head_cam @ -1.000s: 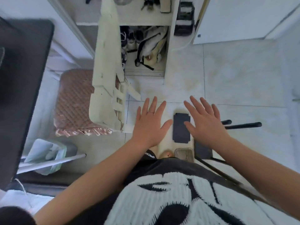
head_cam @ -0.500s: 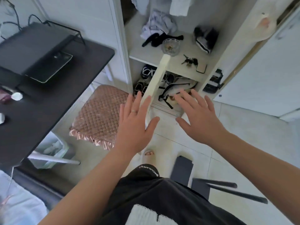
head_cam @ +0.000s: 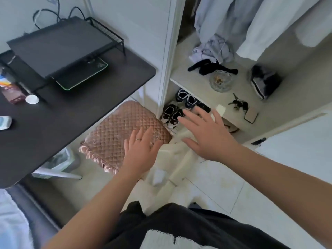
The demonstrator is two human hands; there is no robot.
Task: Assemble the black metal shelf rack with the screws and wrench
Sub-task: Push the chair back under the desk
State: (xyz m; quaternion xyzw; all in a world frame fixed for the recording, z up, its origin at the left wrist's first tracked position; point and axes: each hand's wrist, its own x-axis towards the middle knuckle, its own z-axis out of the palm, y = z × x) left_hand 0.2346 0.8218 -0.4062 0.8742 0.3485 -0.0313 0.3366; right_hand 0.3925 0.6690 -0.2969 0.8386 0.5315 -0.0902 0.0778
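Both arms are out in front, bare all the way along. The left forearm (head_cam: 93,200) comes up from the bottom left, and the right forearm (head_cam: 280,175) slants in from the right edge. The left hand (head_cam: 139,153) is flat, its back to the camera, fingers straight and fairly close together, blurred at the tips. The right hand (head_cam: 210,139) reaches farther forward, fingers (head_cam: 192,121) spread wide, thumb (head_cam: 190,141) stuck out toward the left hand. The two hands are near each other, not touching, both palms down and holding nothing.
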